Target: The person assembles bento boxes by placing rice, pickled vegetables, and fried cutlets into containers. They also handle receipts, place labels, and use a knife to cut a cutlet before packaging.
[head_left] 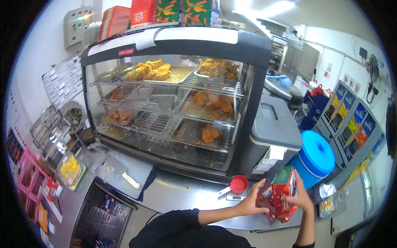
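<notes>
A red and green cardboard food box (280, 193) is held over the front of the steel counter, at the lower right. My left hand (253, 202) grips its left side, thumb and fingers apart around the carton. On the opposite side, my right hand (301, 199) presses its fingers against the box's face. Whether anything is inside cannot be seen. Just left of the box, a red measuring cup (238, 184) with a pale handle rests on a small kitchen scale (236, 196).
A glass food warmer (247, 120) with trays of fried chicken stands behind the counter (182, 191). A knife (130, 180) lies on a cutting board (112, 171) at left. A grey lidded bin (275, 124) and a blue round container (317, 155) stand at right.
</notes>
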Tool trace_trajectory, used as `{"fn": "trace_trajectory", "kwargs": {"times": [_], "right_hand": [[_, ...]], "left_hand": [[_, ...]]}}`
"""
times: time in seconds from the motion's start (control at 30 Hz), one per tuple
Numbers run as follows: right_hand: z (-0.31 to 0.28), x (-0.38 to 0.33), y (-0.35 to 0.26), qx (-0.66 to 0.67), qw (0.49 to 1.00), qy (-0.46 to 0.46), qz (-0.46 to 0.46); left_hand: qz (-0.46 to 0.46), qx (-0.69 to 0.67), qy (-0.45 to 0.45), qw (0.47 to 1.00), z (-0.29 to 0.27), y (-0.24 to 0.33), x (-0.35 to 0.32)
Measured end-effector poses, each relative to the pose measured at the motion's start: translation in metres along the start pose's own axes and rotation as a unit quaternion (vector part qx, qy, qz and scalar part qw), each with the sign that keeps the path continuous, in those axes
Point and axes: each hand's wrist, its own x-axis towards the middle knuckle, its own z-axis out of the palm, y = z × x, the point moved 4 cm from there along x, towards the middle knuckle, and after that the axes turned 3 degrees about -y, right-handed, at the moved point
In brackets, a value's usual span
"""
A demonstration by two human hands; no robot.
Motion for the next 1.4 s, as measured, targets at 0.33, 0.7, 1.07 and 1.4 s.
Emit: {"fn": "trace_trajectory", "kwargs": {"times": [0.33,0.7,1.07,1.4], "right_hand": [[0.044,0.005,-0.016,0.333,0.934,0.082,-0.095],[0.215,-0.027,-0.097,0.369,0.924,-0.067,-0.077],[0.327,0.048,-0.243,-0.006,0.972,0.004,-0.234],[0.171,0.022,-0.133,-0.161,0.969,0.066,-0.174]], "left_hand": [[-0.096,0.124,0.243,0.957,-0.072,0.046,-0.055],[-0.059,0.208,0.155,0.964,-0.076,0.134,-0.181],[-0.282,-0.220,0.540,0.762,-0.204,0.096,-0.376],[-0.317,-0.270,0.545,0.727,-0.210,0.023,-0.351]]}}
